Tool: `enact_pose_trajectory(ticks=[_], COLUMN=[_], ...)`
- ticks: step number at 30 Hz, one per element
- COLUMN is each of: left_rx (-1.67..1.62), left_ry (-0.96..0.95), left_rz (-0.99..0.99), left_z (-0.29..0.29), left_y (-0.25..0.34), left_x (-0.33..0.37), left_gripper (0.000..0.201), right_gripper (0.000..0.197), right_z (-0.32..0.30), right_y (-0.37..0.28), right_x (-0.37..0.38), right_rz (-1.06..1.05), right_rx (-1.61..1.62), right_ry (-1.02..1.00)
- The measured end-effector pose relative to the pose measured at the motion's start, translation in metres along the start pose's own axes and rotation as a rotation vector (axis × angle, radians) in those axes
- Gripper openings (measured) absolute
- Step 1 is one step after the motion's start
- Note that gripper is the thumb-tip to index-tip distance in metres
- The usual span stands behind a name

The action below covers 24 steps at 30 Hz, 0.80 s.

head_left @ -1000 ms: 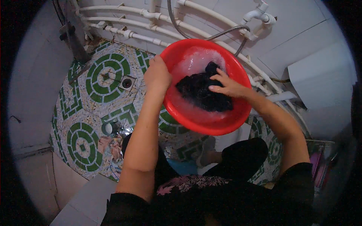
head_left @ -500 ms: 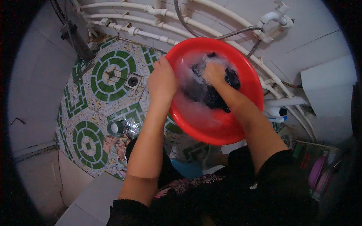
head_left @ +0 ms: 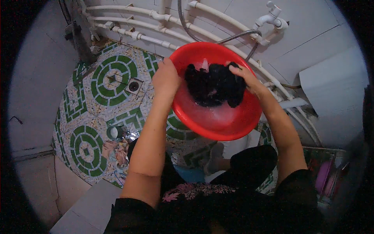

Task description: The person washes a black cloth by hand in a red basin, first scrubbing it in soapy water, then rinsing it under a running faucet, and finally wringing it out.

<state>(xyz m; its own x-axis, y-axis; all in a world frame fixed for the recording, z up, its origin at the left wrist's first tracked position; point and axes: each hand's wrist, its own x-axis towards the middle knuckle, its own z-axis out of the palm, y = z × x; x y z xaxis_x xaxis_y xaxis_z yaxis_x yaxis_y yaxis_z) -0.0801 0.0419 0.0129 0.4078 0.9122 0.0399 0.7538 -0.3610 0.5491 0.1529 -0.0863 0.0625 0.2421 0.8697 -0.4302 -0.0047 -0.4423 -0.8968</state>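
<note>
A red plastic basin (head_left: 230, 124) is held tilted above the floor, its open side facing me. My left hand (head_left: 166, 79) grips its left rim. Inside lies a wet black cloth (head_left: 212, 86) bunched in the upper part of the basin, with a little soapy water around it. My right hand (head_left: 243, 77) rests on the right side of that cloth, fingers curled into it and pressing it against the basin wall.
Below is a mosaic floor with green ring patterns (head_left: 111, 76) and a small drain (head_left: 133, 86). White pipes (head_left: 156, 15) and a tap (head_left: 272, 17) run along the tiled wall. A crumpled cloth (head_left: 117, 150) lies on the floor. My dark-trousered knees show under the basin.
The basin has tipped further toward the wall and the water has mostly drained out. My right hand has drawn the black cloth up to the top of the basin.
</note>
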Motion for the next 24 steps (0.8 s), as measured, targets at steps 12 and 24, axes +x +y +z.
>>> enact_pose_trajectory(ticks=[12, 24], left_rx=[0.041, 0.024], left_ry=[-0.002, 0.001], left_rz=[-0.013, -0.011], left_z=[0.003, -0.006], left_y=[-0.002, 0.003], left_x=[0.001, -0.004], left_gripper=[0.037, 0.038], right_gripper=[0.069, 0.028], right_z=[0.051, 0.019], right_y=[0.092, 0.117], right_x=[0.028, 0.149], right_rz=[-0.434, -0.162], right_rx=[-1.439, -1.203], right_ry=[0.189, 0.525])
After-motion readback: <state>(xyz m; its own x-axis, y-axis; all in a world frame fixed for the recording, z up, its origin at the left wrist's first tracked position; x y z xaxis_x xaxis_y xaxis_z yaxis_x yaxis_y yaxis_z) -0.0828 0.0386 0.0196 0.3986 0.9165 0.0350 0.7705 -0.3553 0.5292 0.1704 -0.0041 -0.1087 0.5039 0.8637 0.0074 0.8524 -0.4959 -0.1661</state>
